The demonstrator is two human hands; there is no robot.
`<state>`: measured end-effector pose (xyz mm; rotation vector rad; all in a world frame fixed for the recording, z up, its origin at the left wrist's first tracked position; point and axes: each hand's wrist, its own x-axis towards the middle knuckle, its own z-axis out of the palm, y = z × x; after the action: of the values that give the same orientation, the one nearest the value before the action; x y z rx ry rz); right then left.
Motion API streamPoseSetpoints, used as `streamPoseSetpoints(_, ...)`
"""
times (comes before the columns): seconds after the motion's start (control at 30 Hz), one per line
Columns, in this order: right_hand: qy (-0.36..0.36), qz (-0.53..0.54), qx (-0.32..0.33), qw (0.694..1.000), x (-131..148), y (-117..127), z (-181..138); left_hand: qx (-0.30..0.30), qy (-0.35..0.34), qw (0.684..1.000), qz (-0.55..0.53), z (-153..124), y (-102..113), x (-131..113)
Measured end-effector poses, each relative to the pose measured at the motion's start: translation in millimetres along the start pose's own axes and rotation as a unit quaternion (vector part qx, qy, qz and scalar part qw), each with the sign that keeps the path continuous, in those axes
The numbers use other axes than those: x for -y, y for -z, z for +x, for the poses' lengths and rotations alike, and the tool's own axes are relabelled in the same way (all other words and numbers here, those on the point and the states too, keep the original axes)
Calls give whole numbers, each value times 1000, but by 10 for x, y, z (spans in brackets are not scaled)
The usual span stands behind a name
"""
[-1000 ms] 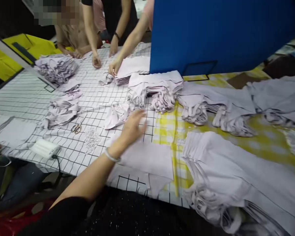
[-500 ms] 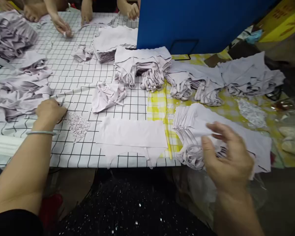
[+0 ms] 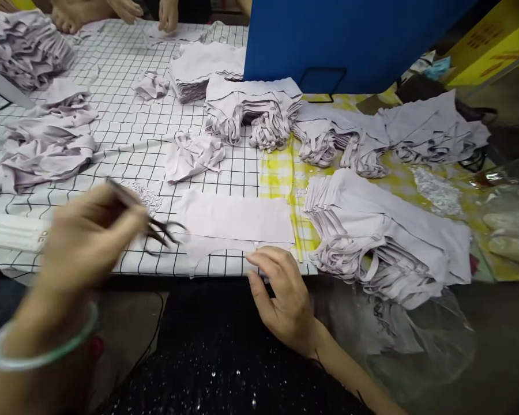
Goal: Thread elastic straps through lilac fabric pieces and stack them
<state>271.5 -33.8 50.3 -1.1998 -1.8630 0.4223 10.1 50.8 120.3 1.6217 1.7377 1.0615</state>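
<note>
A flat pale pink cloth piece with thin straps (image 3: 237, 219), seemingly a garment, lies at the table's front edge. My right hand (image 3: 283, 294) is at its lower right edge, fingers curled over a strap; the exact grip is partly hidden. Blurred by motion, my left hand (image 3: 93, 236) is closed around dark thread snips (image 3: 158, 230), whose blades point toward the left end of the cloth piece. Just behind the snips is a small heap of clippings (image 3: 145, 196). To the right of my right hand lies a fanned stack of strapped pieces (image 3: 384, 230).
Crumpled cloth (image 3: 52, 135) lies at left, behind a white box-like object (image 3: 15, 233). More stacks (image 3: 255, 106) stand before a blue panel (image 3: 354, 46). A co-worker's hands (image 3: 168, 14) are at the far side. A clear plastic bag (image 3: 424, 346) hangs below the edge.
My left hand has lifted from beside the clippings and come nearer with the snips. My right hand has moved left from the fanned stack to the flat cloth piece.
</note>
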Motion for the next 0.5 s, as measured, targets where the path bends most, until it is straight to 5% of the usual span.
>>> streamPoseSetpoints(0.07, 11, -24, 12, 1000, 5, 22, -64, 162, -12, 981, -104, -340, -455, -208)
streamPoseSetpoints(0.2, -40, -80, 19, 996, -72, 75, -337, 255, 100, 936, -220, -660, -1130, -221)
streamPoseSetpoints(0.33, -72, -135, -15, 988, -130, 112, -540, 302, 184, 896, -268, -698, -1387, -118)
streamPoseSetpoints(0.5, -148, -129, 25, 980, -210, 128, -543, 337, 184, 883, -270, -703, -1486, -183)
